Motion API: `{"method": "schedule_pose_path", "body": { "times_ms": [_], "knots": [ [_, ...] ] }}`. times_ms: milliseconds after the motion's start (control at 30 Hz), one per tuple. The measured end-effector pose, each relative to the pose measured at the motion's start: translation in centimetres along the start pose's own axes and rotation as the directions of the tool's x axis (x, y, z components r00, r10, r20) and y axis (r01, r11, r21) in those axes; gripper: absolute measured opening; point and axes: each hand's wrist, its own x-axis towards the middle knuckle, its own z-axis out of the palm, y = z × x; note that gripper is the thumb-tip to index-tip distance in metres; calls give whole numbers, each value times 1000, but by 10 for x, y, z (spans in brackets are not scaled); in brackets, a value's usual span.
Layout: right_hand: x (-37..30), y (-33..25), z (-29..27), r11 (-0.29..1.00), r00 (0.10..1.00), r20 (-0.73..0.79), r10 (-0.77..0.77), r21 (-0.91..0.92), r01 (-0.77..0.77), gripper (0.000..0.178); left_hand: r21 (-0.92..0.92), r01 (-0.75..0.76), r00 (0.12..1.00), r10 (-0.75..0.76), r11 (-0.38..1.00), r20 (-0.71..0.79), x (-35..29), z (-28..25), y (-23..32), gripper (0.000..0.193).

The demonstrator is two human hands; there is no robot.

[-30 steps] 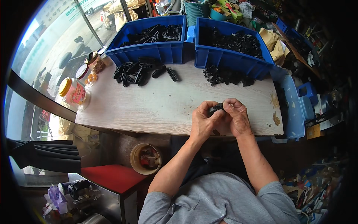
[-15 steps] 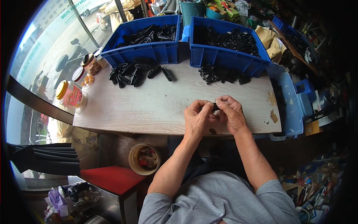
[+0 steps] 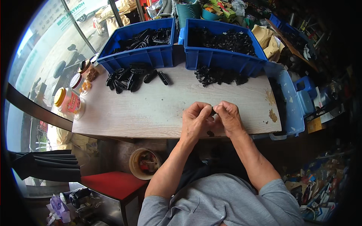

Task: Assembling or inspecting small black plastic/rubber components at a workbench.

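My left hand (image 3: 195, 121) and my right hand (image 3: 227, 118) are pressed together near the front edge of the pale wooden table (image 3: 151, 109). Between their fingertips both pinch a small black plastic part (image 3: 213, 110), mostly hidden by the fingers. Another small black piece (image 3: 210, 133) lies on the table just below my hands. Farther back sit two heaps of black parts, one at the left (image 3: 130, 78) and one at the right (image 3: 218, 75).
Two blue bins of black parts stand at the back, left (image 3: 141, 56) and right (image 3: 222, 58). A light blue tray (image 3: 292, 101) hangs off the table's right end. Jars with coloured lids (image 3: 69, 101) stand at the left edge. A round bucket (image 3: 145, 164) and red stool (image 3: 113, 184) are below.
My hands stay together on the small black part, with the fingers shifting slightly. The view has drifted a little, so the table sits differently in the picture.
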Motion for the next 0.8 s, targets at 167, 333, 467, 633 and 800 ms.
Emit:
{"method": "schedule_pose_path", "body": {
  "times_ms": [167,333,467,633,800],
  "knots": [
    [0,-1,-29,988,988,-144,63,146,-41,24,750,-385,829,559,538,25,48,-6,-2,21],
    [9,-33,-87,969,838,-526,149,245,-19,32,940,-337,754,612,48,239,92,1,0,19],
    [9,-49,-129,969,669,-726,161,245,33,38,927,-363,753,557,-91,349,109,-4,-14,20],
    [8,-30,-131,980,728,-667,159,195,-36,34,911,-403,751,536,-90,386,103,-2,-16,22],
    [16,-22,-89,979,888,-412,203,74,-189,25,892,-429,756,596,140,270,92,-9,-12,15]
  ]
}}
